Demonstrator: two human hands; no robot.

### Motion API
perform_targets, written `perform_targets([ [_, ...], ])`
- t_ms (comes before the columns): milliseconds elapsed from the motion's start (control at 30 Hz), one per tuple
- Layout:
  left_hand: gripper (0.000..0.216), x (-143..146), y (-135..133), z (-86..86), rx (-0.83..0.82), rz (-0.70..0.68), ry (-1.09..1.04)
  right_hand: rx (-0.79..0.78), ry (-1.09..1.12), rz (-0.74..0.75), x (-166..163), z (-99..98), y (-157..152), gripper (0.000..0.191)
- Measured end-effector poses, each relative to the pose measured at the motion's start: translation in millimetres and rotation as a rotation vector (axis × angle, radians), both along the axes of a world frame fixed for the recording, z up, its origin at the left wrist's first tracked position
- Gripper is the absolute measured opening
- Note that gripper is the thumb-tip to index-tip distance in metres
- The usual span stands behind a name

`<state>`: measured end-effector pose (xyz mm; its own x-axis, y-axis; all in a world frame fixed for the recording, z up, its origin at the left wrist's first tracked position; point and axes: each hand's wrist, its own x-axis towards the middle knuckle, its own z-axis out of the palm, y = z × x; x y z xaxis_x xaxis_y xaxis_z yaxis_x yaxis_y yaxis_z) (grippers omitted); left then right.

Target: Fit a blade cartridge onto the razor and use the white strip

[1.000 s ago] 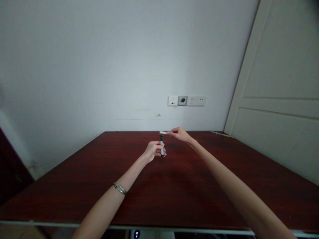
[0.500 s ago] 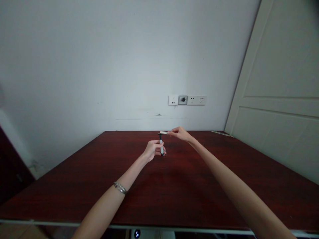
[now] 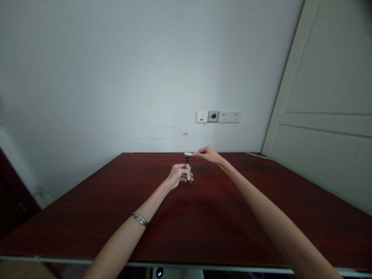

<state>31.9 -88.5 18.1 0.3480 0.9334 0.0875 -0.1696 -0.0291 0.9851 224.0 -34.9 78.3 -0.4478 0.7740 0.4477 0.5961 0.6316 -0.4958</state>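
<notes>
Over the far middle of a dark red wooden table [image 3: 203, 217], my left hand [image 3: 178, 174] is closed around the handle of a razor [image 3: 188, 172], held upright with its dark head on top. My right hand [image 3: 207, 155] pinches a small pale flat piece [image 3: 189, 154], which looks like the razor's head cover, right at the top of the razor. Both arms reach far forward. A silver bracelet [image 3: 140, 219] sits on my left wrist.
A white wall stands behind the table, with a row of sockets [image 3: 217, 116] above the far edge. A pale door [image 3: 328, 116] lies to the right. The table's near edge [image 3: 186, 266] has a light trim.
My right hand and the pale piece shifted slightly left, so the piece now sits directly over the razor's head. My left hand stayed almost still.
</notes>
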Motion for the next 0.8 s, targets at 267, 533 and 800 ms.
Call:
perform_targets([
  [267,0.021,-0.6,1.2,-0.8,0.018,-0.009,0.031,0.028,-0.075,-0.057,-1.0,8.5,2.1,0.055],
  [533,0.021,-0.8,1.2,-2.0,0.033,-0.011,0.042,0.016,-0.087,-0.053,-0.4,8.5,0.9,0.055],
  [800,0.019,-4.8,5.9,-4.5,0.056,0.006,0.049,0.023,0.038,-0.259,16.1,4.4,11.9,0.049],
])
